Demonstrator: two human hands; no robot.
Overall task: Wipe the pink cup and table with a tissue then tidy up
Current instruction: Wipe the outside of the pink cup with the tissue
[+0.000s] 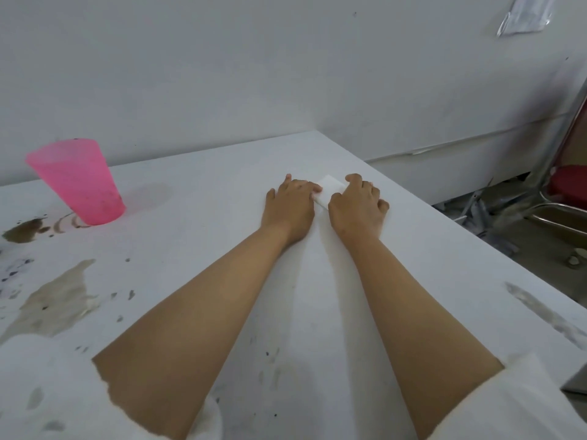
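Note:
A pink plastic cup [77,182] stands upright at the far left of the white table [197,192]. A small folded white tissue [330,187] lies flat on the table near its far right corner. My left hand [290,204] lies on the table with its fingertips on the tissue's left edge. My right hand [357,206] covers the tissue's right side, fingers bent over it. Most of the tissue is hidden under the two hands.
Brown spill stains [27,230] and ring marks lie beside the cup, a larger brownish patch [54,300] and dark specks nearer me on the left. The table's right edge drops to a cluttered floor with a red chair [568,185]. A wall stands just behind.

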